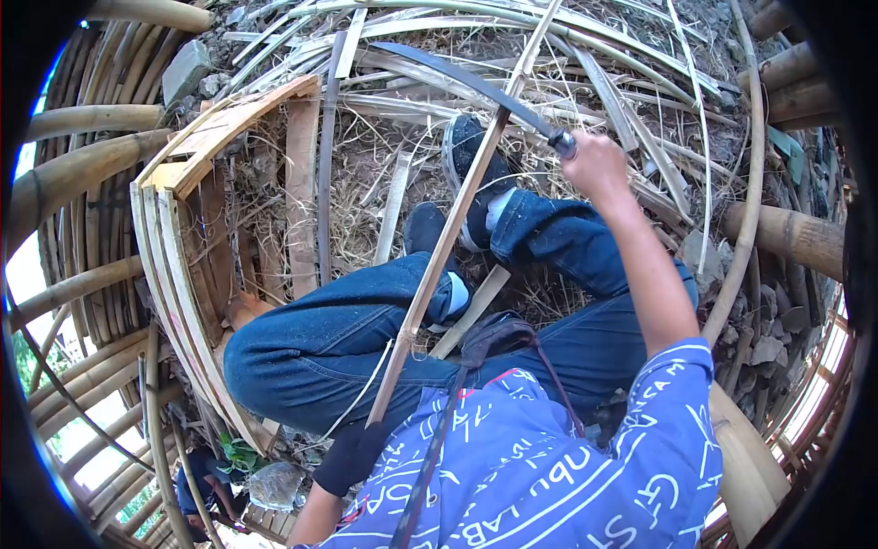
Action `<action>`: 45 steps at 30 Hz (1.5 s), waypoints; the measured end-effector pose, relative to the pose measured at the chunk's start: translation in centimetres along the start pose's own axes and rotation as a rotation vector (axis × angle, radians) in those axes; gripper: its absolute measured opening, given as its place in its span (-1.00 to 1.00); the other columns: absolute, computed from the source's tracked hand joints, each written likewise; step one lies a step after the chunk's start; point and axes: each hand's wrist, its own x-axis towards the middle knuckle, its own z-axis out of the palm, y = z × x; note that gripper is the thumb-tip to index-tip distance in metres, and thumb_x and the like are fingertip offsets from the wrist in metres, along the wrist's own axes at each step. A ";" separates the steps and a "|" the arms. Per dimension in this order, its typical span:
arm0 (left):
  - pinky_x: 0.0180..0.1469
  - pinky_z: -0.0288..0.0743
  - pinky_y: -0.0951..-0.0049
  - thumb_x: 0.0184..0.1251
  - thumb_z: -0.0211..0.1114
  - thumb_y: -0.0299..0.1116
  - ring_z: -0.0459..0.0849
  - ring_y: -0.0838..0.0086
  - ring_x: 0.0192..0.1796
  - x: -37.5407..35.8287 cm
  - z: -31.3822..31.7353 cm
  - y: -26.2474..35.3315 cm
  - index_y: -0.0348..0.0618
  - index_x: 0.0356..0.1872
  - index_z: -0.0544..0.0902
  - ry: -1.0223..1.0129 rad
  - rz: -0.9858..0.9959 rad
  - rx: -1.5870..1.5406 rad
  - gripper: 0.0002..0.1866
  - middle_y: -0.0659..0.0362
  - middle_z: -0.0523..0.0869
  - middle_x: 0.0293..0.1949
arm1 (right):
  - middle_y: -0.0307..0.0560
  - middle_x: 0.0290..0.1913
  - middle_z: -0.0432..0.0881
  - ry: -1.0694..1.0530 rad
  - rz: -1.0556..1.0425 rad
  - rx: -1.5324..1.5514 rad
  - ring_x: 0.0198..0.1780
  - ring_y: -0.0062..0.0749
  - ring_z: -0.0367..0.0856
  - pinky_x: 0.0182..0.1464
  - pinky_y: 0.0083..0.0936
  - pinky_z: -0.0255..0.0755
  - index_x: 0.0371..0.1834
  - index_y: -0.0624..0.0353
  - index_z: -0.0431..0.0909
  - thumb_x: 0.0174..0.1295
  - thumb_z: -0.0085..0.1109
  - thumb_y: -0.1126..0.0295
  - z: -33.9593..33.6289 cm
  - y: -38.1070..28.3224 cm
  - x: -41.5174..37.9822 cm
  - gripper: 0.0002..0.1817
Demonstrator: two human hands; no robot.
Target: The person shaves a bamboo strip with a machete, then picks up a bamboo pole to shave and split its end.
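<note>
My right hand [594, 165] is bare and wrapped round the dark handle of a long curved blade [457, 75], which reaches up and left across a bamboo strip [448, 229]. The blade touches the strip near its upper part. This long, narrow strip runs slantwise from the top of the view down over my legs to my left hand [352, 456], which wears a black glove. The gloved fingers are closed at the strip's lower end, partly hidden by the blue printed shirt.
A wooden frame [169, 197] stands at the left. Split bamboo and shavings [393, 119] cover the ground ahead. Bamboo poles [796, 240] line both sides, with stones [768, 352] at the right. Another person [206, 489] is at the lower left.
</note>
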 end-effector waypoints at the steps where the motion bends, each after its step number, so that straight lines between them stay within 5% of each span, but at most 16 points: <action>1: -0.29 0.44 0.19 0.37 0.01 -0.25 0.62 0.08 -0.40 0.3 0.0 -0.5 -0.12 -0.23 0.59 -0.001 0.005 0.000 -0.77 -0.05 0.62 -0.46 | 0.18 -0.39 0.65 -0.028 0.019 0.097 -0.27 0.03 0.66 -0.19 -0.14 0.53 -0.35 0.15 0.61 0.02 0.16 0.34 0.3 -0.3 -1.1 -0.83; 3: -0.35 0.42 0.20 0.31 0.05 -0.34 0.61 0.09 -0.43 1.0 0.3 -2.3 -0.17 -0.30 0.56 0.097 0.474 0.318 -0.84 -0.05 0.63 -0.46 | 0.17 -0.44 0.64 0.039 0.022 0.290 -0.35 0.07 0.64 -0.27 -0.16 0.51 -0.38 0.18 0.60 0.03 0.17 0.32 2.7 -0.6 -3.6 -0.83; 5: -0.39 0.41 0.22 0.35 0.02 -0.33 0.60 0.09 -0.45 0.9 0.4 -1.4 -0.20 -0.29 0.55 0.109 0.483 0.274 -0.81 -0.04 0.61 -0.49 | 0.10 -0.55 0.62 0.031 0.010 0.535 -0.50 -0.07 0.64 -0.40 -0.27 0.49 -0.41 0.21 0.56 0.02 0.22 0.34 4.6 -1.5 -6.7 -0.83; 8: -0.43 0.41 0.22 0.28 0.07 -0.40 0.58 0.08 -0.47 1.2 0.8 -1.3 -0.25 -0.31 0.52 0.168 0.574 0.274 -0.87 -0.03 0.59 -0.52 | -0.21 -0.66 0.54 -0.196 0.339 1.018 -0.68 -0.60 0.48 -0.60 -0.55 0.34 -0.50 0.24 0.50 -0.05 0.37 0.43 5.5 -4.1 -10.2 -0.80; 10: -0.43 0.43 0.20 0.14 0.16 -0.51 0.58 0.05 -0.47 1.3 0.8 -1.1 -0.28 -0.30 0.50 0.215 0.724 0.341 -0.88 -0.02 0.56 -0.54 | -0.29 -0.67 0.49 -0.195 0.347 1.054 -0.67 -0.65 0.43 -0.63 -0.58 0.28 -0.53 0.25 0.49 -0.03 0.40 0.40 5.4 -5.4 -11.5 -0.76; 14: -0.43 0.43 0.19 0.13 0.15 -0.51 0.59 0.05 -0.46 0.9 1.1 0.1 -0.28 -0.29 0.50 0.195 0.656 0.247 -0.88 -0.03 0.57 -0.52 | -0.38 -0.64 0.45 -0.139 0.279 1.096 -0.57 -0.73 0.31 -0.54 -0.63 0.22 -0.56 0.24 0.49 -0.04 0.43 0.37 3.6 -7.4 -13.6 -0.73; 17: -0.41 0.44 0.17 0.14 0.13 -0.51 0.60 0.05 -0.43 1.1 1.5 0.1 -0.28 -0.26 0.50 0.334 0.846 0.430 -0.86 -0.04 0.58 -0.50 | -0.31 -0.69 0.44 -0.147 0.110 0.907 -0.57 -0.74 0.28 -0.54 -0.59 0.25 -0.59 0.27 0.50 -0.05 0.40 0.38 1.6 -8.1 -15.2 -0.75; 19: -0.40 0.43 0.15 0.14 0.11 -0.50 0.60 0.04 -0.44 0.9 1.7 -0.2 -0.26 -0.22 0.50 0.307 0.769 0.480 -0.83 -0.05 0.58 -0.50 | -0.17 -0.71 0.48 -0.156 0.082 0.894 -0.64 -0.62 0.39 -0.53 -0.53 0.30 -0.60 0.26 0.50 -0.08 0.38 0.39 -0.1 -9.1 -16.2 -0.77; 22: -0.42 0.41 0.12 0.13 0.10 -0.50 0.58 0.05 -0.46 0.8 2.6 0.3 -0.22 -0.21 0.51 0.408 0.758 0.521 -0.81 -0.02 0.56 -0.50 | 0.14 -0.61 0.56 -0.274 -0.075 0.622 -0.48 0.08 0.59 -0.42 -0.20 0.46 -0.59 0.22 0.53 -0.14 0.30 0.36 -1.1 -9.8 -17.6 -0.82; 38: -0.58 0.50 0.33 0.14 0.14 -0.38 0.60 0.33 -0.58 1.7 4.1 -0.5 -0.10 -0.16 0.51 0.493 0.651 0.974 -0.78 0.10 0.50 -0.43 | 0.15 -0.50 0.63 -0.238 -0.226 0.046 -0.40 0.05 0.67 -0.30 -0.13 0.55 -0.51 0.17 0.58 -0.16 0.21 0.31 0.9 -10.4 -16.4 -0.82; 43: -0.52 0.51 0.35 0.13 0.14 -0.38 0.60 0.38 -0.54 0.9 3.9 -0.8 -0.11 -0.12 0.51 0.473 0.658 1.023 -0.74 0.14 0.48 -0.45 | 0.31 -0.31 0.65 -0.192 0.215 -0.062 -0.20 0.07 0.67 -0.11 -0.16 0.55 -0.37 0.32 0.60 0.02 0.15 0.26 -0.2 -4.7 -8.9 -0.71; 45: -0.48 0.52 0.31 0.13 0.13 -0.39 0.61 0.34 -0.51 1.1 3.7 -0.6 -0.12 -0.10 0.52 0.449 0.620 1.002 -0.73 0.11 0.50 -0.44 | 0.32 -0.32 0.64 -0.101 0.228 -0.063 -0.20 0.10 0.66 -0.12 -0.14 0.54 -0.40 0.35 0.60 0.00 0.17 0.29 0.1 0.3 -5.6 -0.72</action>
